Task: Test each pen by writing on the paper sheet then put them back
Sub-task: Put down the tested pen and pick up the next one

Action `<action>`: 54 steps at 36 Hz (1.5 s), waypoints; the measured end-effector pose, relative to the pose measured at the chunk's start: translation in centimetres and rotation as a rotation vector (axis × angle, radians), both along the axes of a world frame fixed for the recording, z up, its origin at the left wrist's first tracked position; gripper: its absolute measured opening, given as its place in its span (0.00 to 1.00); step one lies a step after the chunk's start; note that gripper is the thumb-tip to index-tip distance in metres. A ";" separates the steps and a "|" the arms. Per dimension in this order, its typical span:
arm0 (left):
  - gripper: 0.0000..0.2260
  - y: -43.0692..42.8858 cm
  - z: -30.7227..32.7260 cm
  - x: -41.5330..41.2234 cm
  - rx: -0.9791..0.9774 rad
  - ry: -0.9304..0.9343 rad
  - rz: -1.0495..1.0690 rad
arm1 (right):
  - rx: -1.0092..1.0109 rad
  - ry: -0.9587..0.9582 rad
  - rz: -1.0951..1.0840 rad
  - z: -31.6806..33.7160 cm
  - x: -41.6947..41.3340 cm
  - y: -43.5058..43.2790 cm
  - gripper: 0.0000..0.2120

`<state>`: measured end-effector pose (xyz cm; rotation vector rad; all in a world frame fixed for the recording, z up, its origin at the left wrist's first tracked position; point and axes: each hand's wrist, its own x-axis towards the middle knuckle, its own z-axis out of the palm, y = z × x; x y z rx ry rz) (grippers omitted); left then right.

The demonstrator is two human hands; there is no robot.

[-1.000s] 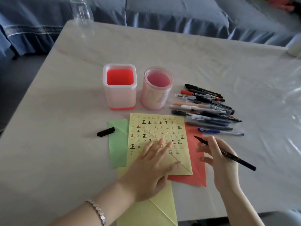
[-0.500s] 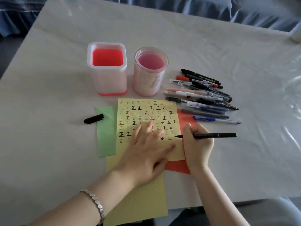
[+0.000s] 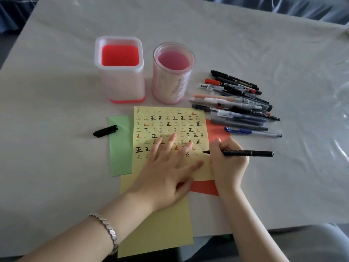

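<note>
Here, centre frame, the right hand (image 3: 227, 163) fingers grip a black pen (image 3: 243, 153), tip at the yellow sheet (image 3: 170, 125); the left hand (image 3: 166, 173) lies flat, fingers spread.

Left hand (image 3: 166, 167) palm down, fingers spread and pressed flat, forearm reaching in from the lower left edge with a metal bracelet (image 3: 107, 231) at the wrist. Right hand (image 3: 227, 161) curled in a writing grip, fingers closed round a black pen (image 3: 245, 153), forearm entering from the lower right.
</note>
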<state>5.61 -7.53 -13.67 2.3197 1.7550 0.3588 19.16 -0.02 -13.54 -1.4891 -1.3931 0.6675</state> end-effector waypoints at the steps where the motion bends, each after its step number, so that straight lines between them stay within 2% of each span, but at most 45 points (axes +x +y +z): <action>1: 0.18 0.0 0.0 0.0 -0.002 -0.004 0.001 | 0.004 -0.003 0.002 0.0 0.0 0.0 0.16; 54: 0.18 0.0 -0.1 0.0 0.021 -0.003 0.009 | -0.042 -0.057 -0.010 0.0 0.1 0.1 0.15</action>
